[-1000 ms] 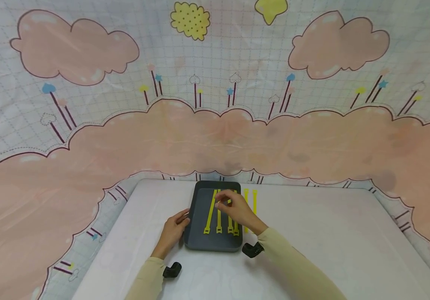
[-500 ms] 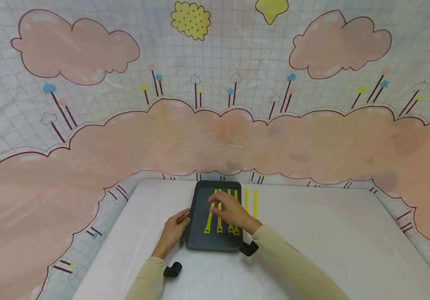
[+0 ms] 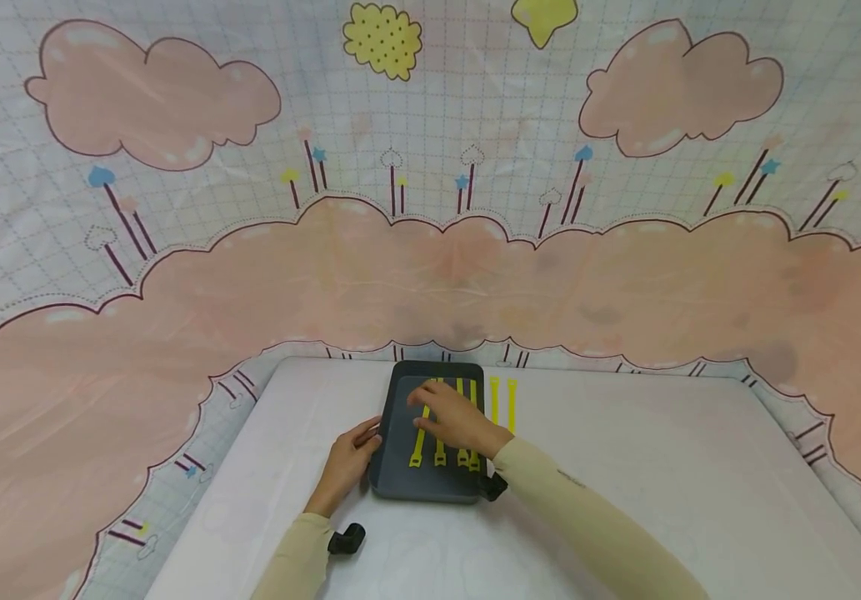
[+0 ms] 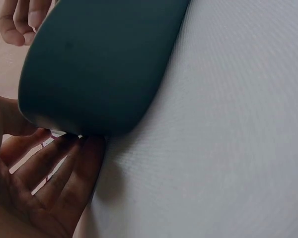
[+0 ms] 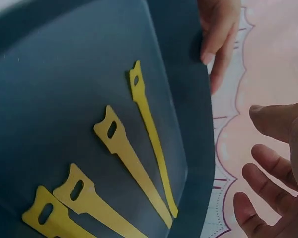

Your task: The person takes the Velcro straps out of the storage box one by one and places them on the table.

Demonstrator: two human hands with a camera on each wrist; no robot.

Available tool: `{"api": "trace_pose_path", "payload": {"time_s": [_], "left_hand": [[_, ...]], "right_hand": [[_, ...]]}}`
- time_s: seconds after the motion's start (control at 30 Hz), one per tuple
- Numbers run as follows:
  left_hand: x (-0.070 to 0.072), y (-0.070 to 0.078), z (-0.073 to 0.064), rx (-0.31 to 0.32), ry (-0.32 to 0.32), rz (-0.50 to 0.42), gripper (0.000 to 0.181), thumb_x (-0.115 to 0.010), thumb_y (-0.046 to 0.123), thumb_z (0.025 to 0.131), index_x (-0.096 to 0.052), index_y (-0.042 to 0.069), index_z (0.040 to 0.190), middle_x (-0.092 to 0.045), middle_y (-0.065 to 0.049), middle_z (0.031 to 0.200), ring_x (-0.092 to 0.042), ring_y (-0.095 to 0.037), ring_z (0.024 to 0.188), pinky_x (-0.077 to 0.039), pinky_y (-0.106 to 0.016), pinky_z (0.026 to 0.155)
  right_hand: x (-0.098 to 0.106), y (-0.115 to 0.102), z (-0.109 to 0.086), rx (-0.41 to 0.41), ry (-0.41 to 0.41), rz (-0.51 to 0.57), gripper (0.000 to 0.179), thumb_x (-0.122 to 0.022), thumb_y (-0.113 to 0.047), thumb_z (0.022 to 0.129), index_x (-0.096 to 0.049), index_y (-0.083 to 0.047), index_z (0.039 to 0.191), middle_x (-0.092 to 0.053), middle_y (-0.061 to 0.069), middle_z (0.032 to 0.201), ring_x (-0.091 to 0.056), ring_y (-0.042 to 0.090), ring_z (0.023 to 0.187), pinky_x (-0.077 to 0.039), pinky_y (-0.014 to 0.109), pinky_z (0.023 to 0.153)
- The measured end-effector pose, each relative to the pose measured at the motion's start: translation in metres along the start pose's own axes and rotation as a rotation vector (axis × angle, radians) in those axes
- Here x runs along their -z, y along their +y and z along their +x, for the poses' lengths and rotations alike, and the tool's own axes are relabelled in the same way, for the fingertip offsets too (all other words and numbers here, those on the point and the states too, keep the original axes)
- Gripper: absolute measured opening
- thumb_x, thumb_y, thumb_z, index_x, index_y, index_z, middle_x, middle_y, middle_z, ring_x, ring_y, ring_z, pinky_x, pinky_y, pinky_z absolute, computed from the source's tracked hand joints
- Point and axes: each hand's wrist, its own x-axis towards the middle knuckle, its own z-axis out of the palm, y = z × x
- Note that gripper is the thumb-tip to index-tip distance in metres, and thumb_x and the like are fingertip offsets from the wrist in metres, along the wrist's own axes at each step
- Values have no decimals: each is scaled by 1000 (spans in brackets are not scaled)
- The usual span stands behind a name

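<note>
A dark grey tray point(image 3: 424, 487) lies on the table with several yellow cable ties inside, set lengthwise with slotted heads toward the person. The leftmost cable tie point(image 3: 418, 450) slants a little; another cable tie point(image 5: 134, 161) beside it shows clearly in the right wrist view. My left hand point(image 3: 345, 465) touches the tray's left side, its fingers fairly straight against the wall. Above the tray hovers my right hand point(image 3: 458, 418), with fingers apart and nothing between them; it hides the upper parts of some ties.
Two more yellow ties, a nearer one point(image 3: 494, 400) and a farther one point(image 3: 512, 404), lie on the white table point(image 3: 625, 467) just right of the tray. Behind the table hangs a patterned cloth point(image 3: 430, 275). Each wrist carries a black camera.
My right hand has moved left across the tray, and its thumb and fingers have spread from a near-pinch. The left hand and tray stay in place.
</note>
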Motion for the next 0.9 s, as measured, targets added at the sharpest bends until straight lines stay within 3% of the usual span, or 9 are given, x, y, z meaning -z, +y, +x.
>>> {"api": "trace_pose_path", "payload": {"time_s": [0.27, 0.43, 0.7, 0.9], "left_hand": [[0, 1, -1, 1, 8, 11, 41, -59, 13, 97, -57, 8, 138, -65, -21, 129, -62, -33, 121, -51, -47, 98], [0, 0, -1, 5, 11, 8, 42, -59, 14, 97, -57, 9, 139, -65, -21, 129, -63, -32, 119, -53, -45, 95], [-1, -4, 0, 7, 7, 8, 41, -58, 12, 97, -57, 8, 138, -66, -21, 127, -64, -31, 118, -53, -44, 94], [-1, -2, 0, 10, -1, 0, 41, -58, 12, 98, -56, 7, 139, -66, -20, 127, -64, -31, 117, -54, -42, 92]], "right_hand": [[-6, 4, 10, 78, -34, -197, 30, -65, -24, 95, -61, -17, 124, -59, 2, 120, -58, 19, 104, -52, 38, 90], [-10, 6, 17, 82, -88, -327, 32, -66, -26, 95, -61, -21, 125, -58, 0, 121, -57, 20, 110, -51, 43, 92], [-17, 9, 23, 73, -162, -419, 34, -66, -27, 95, -60, -24, 128, -58, -1, 124, -56, 20, 119, -50, 45, 96], [-22, 15, 28, 60, -178, -487, 32, -63, -19, 96, -59, -28, 127, -59, -2, 123, -57, 18, 117, -51, 43, 96]]}}
